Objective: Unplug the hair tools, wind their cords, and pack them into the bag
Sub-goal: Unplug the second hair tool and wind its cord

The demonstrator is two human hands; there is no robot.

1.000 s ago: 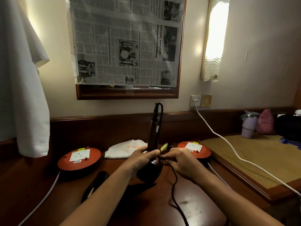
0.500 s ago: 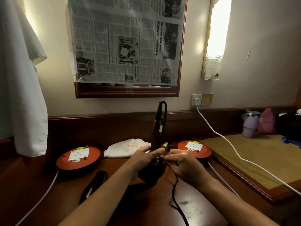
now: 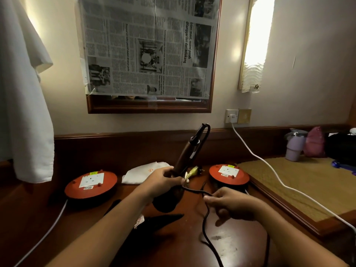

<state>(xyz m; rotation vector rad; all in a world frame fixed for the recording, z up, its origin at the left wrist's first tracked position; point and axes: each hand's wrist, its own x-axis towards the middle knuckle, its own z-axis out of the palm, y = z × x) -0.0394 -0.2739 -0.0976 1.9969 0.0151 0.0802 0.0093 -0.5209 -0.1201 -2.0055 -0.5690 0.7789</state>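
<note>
A dark brown hair dryer is held handle-up over the wooden desk, its barrel pointing down. My left hand grips it where handle meets barrel and pins the yellowish plug against it. Its black cord loops over the handle tip, runs from the left hand to my right hand, which pinches it, then trails down across the desk. A white cloth bag with orange print lies behind the left hand. Another black hair tool lies on the desk under my left forearm.
Two red round extension reels sit on the desk, one at the left and one at the right. A white cable runs from the wall socket across a woven mat. A purple tumbler and a pink pouch stand far right.
My right hand has pulled away from the dryer to the right and toward me, drawing the cord out taut. The dryer handle has tilted to the right.
</note>
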